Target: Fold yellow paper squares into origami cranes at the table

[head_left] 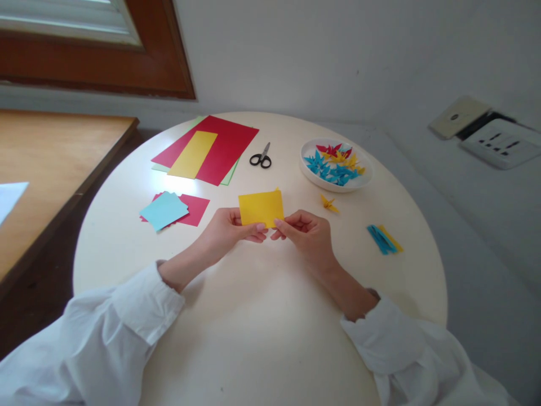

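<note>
Both my hands hold a yellow sheet of paper (pixel 261 207) over the middle of the round table. My left hand (pixel 230 228) pinches its lower left part, thumb in front and fingers behind. At the lower right corner my right hand (pixel 306 230) grips it between thumb and fingers. A small bit of yellow shows above the sheet's top right edge; I cannot tell if it is a second layer. Just beyond my right hand lies a single yellow paper crane (pixel 329 204). Pale blue paper squares (pixel 164 211) rest on red ones (pixel 198 210) left of my left hand.
On the white table (pixel 253 338), a bowl (pixel 306 172) holds red, yellow and blue paper cranes. Black-handled scissors (pixel 261 160) lie beside red sheets (pixel 228 141) topped by a yellow strip (pixel 193 155). Folded blue and yellow paper strips (pixel 382 239) sit at right. A wooden desk (pixel 54 152) stands left.
</note>
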